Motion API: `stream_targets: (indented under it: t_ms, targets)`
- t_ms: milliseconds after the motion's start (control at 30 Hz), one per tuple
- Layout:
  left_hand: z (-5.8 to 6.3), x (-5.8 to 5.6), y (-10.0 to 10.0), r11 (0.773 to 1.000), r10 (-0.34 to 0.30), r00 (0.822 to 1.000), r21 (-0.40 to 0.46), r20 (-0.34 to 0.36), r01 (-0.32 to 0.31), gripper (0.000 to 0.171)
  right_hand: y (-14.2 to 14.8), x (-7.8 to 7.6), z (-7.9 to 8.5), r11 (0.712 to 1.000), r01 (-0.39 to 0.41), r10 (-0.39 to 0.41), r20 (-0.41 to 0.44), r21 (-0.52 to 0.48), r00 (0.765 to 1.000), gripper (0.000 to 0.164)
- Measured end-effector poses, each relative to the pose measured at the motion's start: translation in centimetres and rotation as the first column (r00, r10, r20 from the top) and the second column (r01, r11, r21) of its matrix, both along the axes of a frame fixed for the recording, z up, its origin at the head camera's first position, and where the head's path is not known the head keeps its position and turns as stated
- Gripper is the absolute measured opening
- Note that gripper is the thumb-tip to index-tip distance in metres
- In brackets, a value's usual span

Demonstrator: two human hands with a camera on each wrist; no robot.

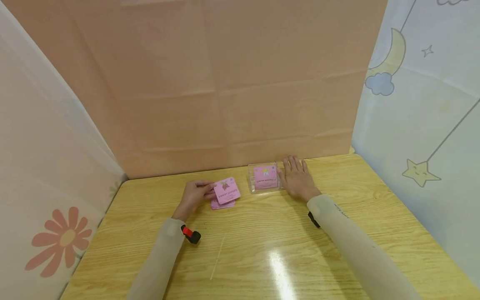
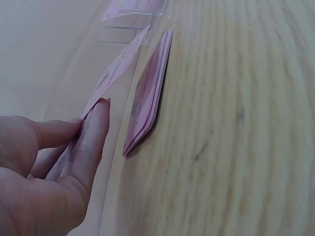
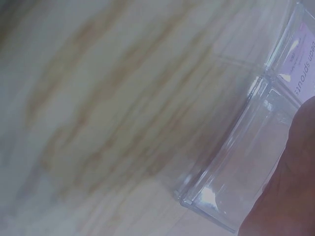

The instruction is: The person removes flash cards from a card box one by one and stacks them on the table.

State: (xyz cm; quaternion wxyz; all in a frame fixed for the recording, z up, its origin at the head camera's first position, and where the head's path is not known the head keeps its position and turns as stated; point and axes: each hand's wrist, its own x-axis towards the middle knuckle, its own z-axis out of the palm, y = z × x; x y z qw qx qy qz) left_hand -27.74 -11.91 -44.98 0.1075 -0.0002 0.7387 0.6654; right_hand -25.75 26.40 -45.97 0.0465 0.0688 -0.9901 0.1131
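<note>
Between thumb and fingers my left hand pinches a pink card with a sweet potato picture, raised at a slant. Just below it a small pile of pink cards lies on the table, and the left wrist view shows its stacked edges. To the right is a clear plastic box with a pink card in it; "bean sprouts" is legible on it in the right wrist view. My right hand lies along the box's right side, fingers straight, thumb at its edge.
The wooden table runs back to a plain peach cloth. Printed cloths hang at the left and right sides. A band with a red and black piece is on the left wrist.
</note>
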Motion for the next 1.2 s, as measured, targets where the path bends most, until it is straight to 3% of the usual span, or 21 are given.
stream_targets:
  t_ms: [600, 967, 1200]
  targets:
    - [-0.6, 0.1, -1.2, 0.998, -0.002, 0.999, -0.061, 0.038, 0.004, 0.031, -0.8, 0.7, 0.7, 1.000, 0.001, -0.001, 0.003, -0.002, 1.000, 0.071]
    - [-0.5, -0.2, -1.8, 0.993, 0.021, 0.998, -0.117, 0.067, -0.013, 0.029, -0.7, 0.0, 0.2, 1.000, -0.016, 0.016, -0.003, -0.002, 1.000, 0.072]
    - [-0.3, -0.4, -1.6, 0.980, 0.021, 0.999, -0.197, 0.027, -0.015, 0.028, -0.8, 0.1, 0.3, 1.000, -0.012, 0.011, -0.007, -0.019, 1.000, 0.073]
